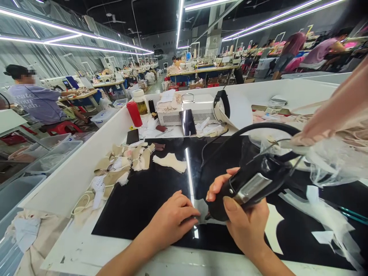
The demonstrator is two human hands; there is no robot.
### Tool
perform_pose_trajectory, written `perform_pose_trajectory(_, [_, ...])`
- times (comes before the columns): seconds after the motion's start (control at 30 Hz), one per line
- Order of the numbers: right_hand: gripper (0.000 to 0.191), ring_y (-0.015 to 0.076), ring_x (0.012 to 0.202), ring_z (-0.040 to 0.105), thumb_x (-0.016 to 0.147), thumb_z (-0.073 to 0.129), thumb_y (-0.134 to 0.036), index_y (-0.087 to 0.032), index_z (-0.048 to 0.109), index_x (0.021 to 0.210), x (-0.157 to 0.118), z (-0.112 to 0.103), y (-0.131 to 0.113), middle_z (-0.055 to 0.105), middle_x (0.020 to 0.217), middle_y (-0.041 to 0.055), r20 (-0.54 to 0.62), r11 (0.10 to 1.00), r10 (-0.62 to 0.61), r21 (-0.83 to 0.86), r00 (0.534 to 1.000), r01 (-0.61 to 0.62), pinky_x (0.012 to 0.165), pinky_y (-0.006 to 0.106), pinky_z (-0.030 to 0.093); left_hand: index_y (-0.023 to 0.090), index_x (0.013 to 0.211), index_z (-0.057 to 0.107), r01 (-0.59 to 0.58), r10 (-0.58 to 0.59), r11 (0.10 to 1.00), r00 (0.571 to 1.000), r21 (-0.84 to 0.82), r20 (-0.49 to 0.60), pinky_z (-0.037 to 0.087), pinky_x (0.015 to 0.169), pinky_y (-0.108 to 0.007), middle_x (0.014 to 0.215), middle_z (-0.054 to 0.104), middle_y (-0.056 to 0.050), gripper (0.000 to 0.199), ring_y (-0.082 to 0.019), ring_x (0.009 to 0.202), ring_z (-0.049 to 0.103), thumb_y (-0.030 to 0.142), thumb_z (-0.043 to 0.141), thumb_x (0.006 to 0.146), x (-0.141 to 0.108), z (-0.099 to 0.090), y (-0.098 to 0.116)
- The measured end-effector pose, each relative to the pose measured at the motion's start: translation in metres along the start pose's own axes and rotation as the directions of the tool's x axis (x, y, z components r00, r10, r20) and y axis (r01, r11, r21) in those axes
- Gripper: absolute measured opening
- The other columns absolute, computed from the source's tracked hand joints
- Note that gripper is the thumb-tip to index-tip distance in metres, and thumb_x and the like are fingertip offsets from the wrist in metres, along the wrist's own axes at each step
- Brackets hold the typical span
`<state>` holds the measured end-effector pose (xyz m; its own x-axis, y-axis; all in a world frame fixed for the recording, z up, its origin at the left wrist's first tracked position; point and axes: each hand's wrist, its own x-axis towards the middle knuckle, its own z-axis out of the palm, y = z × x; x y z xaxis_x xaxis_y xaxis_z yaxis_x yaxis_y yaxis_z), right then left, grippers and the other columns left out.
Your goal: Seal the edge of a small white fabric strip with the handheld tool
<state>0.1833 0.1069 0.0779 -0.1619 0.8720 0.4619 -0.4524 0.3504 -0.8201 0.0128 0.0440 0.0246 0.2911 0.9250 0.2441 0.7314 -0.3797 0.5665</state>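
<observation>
A black corded hand-held electric tool (244,191) with a silver plate on its side is in my right hand (247,226), fingers wrapped around it. Its tip points down and left at a small translucent sheet piece (201,209) on the glossy black board (143,214). My left hand (178,214) rests on the board beside the tip, thumb and fingers closed at the left edge of that piece. Part of the piece is hidden by the tool and fingers. A cream cut piece (273,230) lies right of my right hand.
Another person's arm (336,107) reaches in from the right, over a clear plastic bag (330,161). Beige fabric parts (115,165) lie left, a cream piece (171,162) ahead. A white vented box (186,115), phone (188,122) and red cup (134,114) stand behind. White walls (80,161) edge the table.
</observation>
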Motion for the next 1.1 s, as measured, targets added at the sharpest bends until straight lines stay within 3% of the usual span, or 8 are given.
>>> perform_pose_trajectory(0.17, [0.034,0.0130,0.069,0.064,0.092,0.074,-0.035,-0.028,0.056,0.119,-0.002,0.000,0.001,0.065,0.084,-0.0024,0.010,1.000,-0.011,0.012,1.000,0.011,0.065,0.028,0.057,0.025,0.107,0.073,0.003,-0.003,1.000,1.000,-0.004,-0.006,0.034,0.119,-0.042,0.097,0.064,0.000,0.014,-0.015,0.094,0.058,0.023,0.067,0.095,-0.002,0.001,0.001])
perform_pose_trajectory(0.57, [0.028,0.0135,0.068,0.063,0.095,0.069,-0.029,-0.028,0.054,0.119,0.001,-0.008,0.001,0.064,0.086,-0.0023,0.045,0.997,-0.039,-0.063,0.998,0.042,0.065,0.031,0.056,0.023,0.109,0.073,0.001,-0.001,1.000,1.000,-0.021,-0.005,0.040,0.115,-0.043,0.103,0.065,-0.003,0.016,-0.018,0.100,0.060,0.022,0.067,0.095,-0.001,-0.002,0.003])
perform_pose_trajectory(0.67, [0.033,0.0135,0.067,0.064,0.093,0.073,-0.030,-0.028,0.054,0.119,0.008,-0.014,0.001,0.065,0.088,-0.0022,-0.011,0.999,-0.016,-0.043,1.000,0.015,0.063,0.031,0.056,0.028,0.116,0.071,0.001,0.001,0.999,0.999,-0.044,0.047,0.030,0.122,-0.048,0.124,0.064,-0.003,0.024,-0.019,0.117,0.059,0.020,0.069,0.093,-0.001,-0.006,0.005])
perform_pose_trajectory(0.77, [0.033,0.0135,0.068,0.063,0.093,0.072,-0.031,-0.028,0.054,0.120,0.009,-0.014,0.000,0.064,0.087,-0.0026,-0.039,1.000,-0.004,-0.021,0.999,0.003,0.064,0.030,0.055,0.031,0.118,0.069,0.012,-0.006,0.999,0.994,-0.053,0.112,0.019,0.126,-0.054,0.132,0.064,0.000,0.026,-0.020,0.126,0.056,0.022,0.070,0.093,-0.001,-0.009,0.007])
perform_pose_trajectory(1.1, [0.031,0.0124,0.069,0.064,0.093,0.072,-0.033,-0.029,0.055,0.119,-0.004,0.000,0.001,0.064,0.085,-0.0031,0.021,0.999,0.019,0.025,1.000,-0.020,0.069,0.029,0.056,0.032,0.116,0.069,0.040,-0.033,0.998,0.988,-0.044,0.152,0.018,0.126,-0.052,0.134,0.065,0.002,0.025,-0.020,0.130,0.054,0.026,0.071,0.092,0.001,-0.011,0.009])
